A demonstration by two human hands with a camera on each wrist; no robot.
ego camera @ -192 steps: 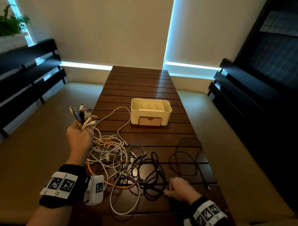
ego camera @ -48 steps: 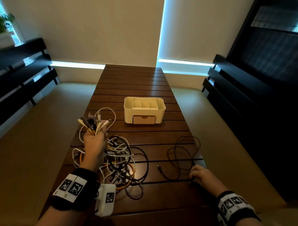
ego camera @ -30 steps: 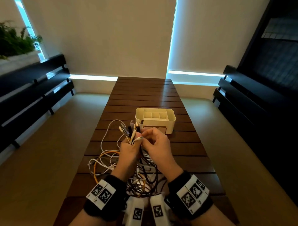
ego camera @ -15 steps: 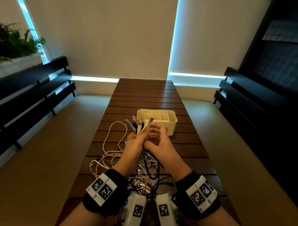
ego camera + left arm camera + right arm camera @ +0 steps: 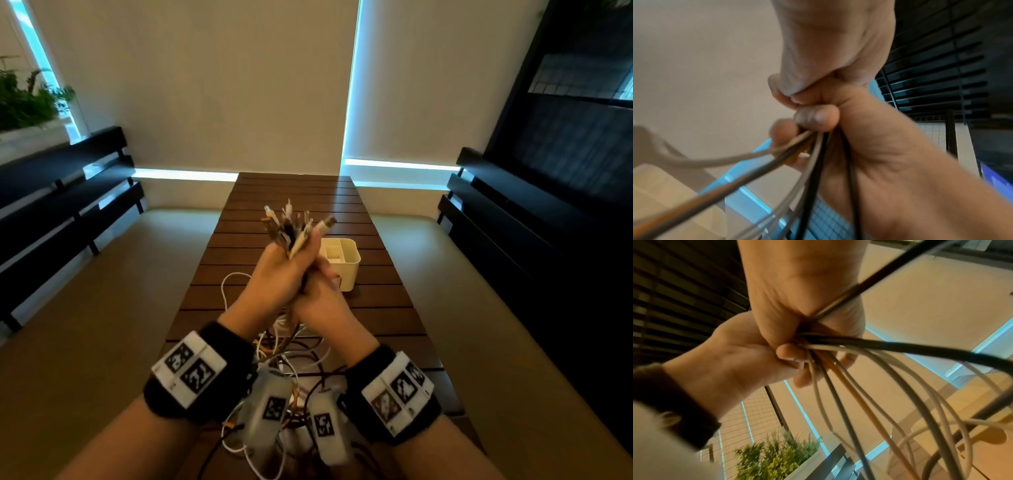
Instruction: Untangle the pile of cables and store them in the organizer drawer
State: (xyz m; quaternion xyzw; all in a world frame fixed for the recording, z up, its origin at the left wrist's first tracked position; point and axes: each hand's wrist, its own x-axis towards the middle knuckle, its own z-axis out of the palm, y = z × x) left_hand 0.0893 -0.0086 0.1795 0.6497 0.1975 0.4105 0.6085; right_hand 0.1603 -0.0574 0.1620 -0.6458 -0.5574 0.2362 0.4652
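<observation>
**A:** Start on your left. What is your left hand (image 5: 274, 277) doing?

**B:** It is clenched round the gathered cable ends (image 5: 294, 226). The plugs fan upward out of the top of that fist, and the cords run down out of its underside; the left wrist view shows your curled fingers (image 5: 816, 120) wrapped round grey, orange and black strands.

**A:** And the other one?

**B:** Your right hand (image 5: 325, 301) sits just below and to the right of the left, touching it, and it too is curled round the same bundle lower down. The right wrist view shows cords (image 5: 869, 386) spilling out past its fingers.

**A:** So where is the tangle itself?

**B:** The tangled cables (image 5: 294, 346) hang from both fists down to the near end of the table (image 5: 383, 308), between your wrists. The bundle's long axis runs near upright, plugs at top, loops at bottom.

**A:** And the organizer?

**B:** The organizer (image 5: 342, 260) stands past your hands toward the far end, slightly right of the table's middle, partly hidden behind your knuckles. I cannot tell if its drawer is open.

**A:** Which hand is nearer to it?

**B:** Your right, I judge. Sliding that hand down along the cords while the left anchors the plugs looks like the sensible way to comb the strands apart.
</observation>
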